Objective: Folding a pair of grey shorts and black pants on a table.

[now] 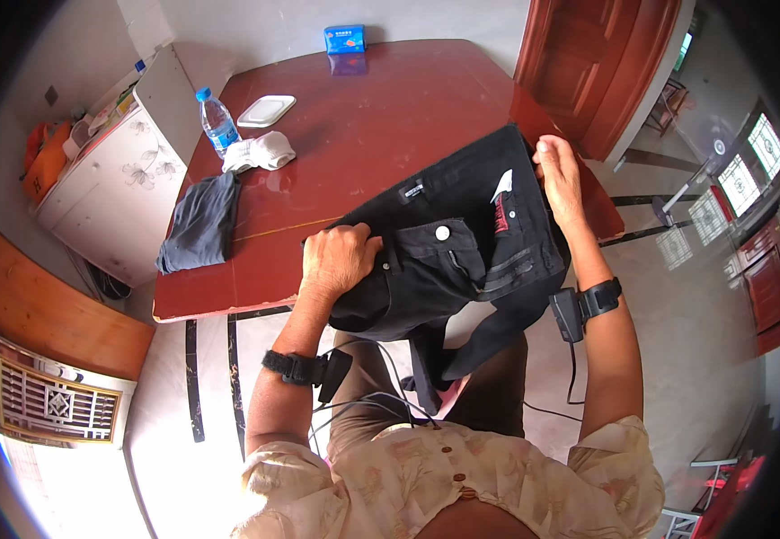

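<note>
A pair of black trousers (424,250) hangs over the near edge of the table, its waistband spread wide between my hands. The fly is undone, with a metal button (442,233) and part of the zip showing. My left hand (338,261) grips the waistband at its left end, fingers curled over the cloth. At the opposite end, my right hand (558,176) holds the waistband's edge; its fingers are partly hidden. Inside the waist are a small dark label (411,192) and white and red tags (502,199). The legs drop below the table towards my lap.
On the dark red table (390,114) lie a folded grey garment (201,226), a white bundled cloth (260,151), a water bottle (216,121), a white flat lid or box (267,111) and a blue packet (345,39). Cables (370,397) run across my lap.
</note>
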Demonstrator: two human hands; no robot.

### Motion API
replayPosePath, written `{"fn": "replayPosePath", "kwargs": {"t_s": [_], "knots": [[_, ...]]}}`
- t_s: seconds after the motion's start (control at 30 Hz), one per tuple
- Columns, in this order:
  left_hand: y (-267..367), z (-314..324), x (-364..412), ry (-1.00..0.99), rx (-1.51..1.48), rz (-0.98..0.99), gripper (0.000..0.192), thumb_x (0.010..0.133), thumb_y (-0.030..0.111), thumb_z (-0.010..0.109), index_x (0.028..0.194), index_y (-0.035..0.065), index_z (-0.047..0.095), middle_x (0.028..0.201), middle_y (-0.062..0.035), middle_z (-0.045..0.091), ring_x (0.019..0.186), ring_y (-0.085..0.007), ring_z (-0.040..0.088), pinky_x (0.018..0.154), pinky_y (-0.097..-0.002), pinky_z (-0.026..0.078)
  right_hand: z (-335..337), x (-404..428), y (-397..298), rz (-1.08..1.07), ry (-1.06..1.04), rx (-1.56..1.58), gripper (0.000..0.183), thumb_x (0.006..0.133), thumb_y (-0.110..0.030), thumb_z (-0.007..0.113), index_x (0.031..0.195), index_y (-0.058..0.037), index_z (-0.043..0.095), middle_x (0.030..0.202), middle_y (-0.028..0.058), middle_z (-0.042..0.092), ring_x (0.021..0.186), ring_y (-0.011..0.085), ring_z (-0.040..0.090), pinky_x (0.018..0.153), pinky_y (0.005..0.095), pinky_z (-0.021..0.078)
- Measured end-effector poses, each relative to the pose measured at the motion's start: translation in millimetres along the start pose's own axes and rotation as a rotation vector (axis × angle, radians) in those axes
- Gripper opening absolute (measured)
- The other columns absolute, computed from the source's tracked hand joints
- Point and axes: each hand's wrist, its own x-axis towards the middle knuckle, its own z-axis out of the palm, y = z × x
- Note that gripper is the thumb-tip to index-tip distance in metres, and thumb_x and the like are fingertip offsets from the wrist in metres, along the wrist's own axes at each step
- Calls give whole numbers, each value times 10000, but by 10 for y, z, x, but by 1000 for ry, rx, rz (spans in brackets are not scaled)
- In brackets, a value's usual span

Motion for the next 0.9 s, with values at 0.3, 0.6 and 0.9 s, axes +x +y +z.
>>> {"fn": "replayPosePath", "kwargs": {"t_s": [0.3,0.6,0.9], "knots": [[10,1,6,12,-28,6,274,786,340,553,701,80,573,656,-107,606,661,-293,608,577,-392,480,186,200,-417,-317,-331,-682,458,728,-212,636,1124,-43,480,1195,144,433,1102,303,424,917,380,358],[-4,-11,-4,48,-74,24,248,756,315,573,690,76,580,642,-105,604,641,-287,606,575,-384,484,884,180,-607,-613,-961,-808,512,752,-182,595,1224,-58,441,1288,140,401,1217,271,330,980,428,272],[-49,1,-11,114,-232,118,224,725,252,569,585,78,570,559,-107,568,574,-281,591,543,-369,480,874,57,-549,-281,-951,-512,204,815,-167,528,750,25,549,638,121,553,653,263,548,597,384,392]]}}
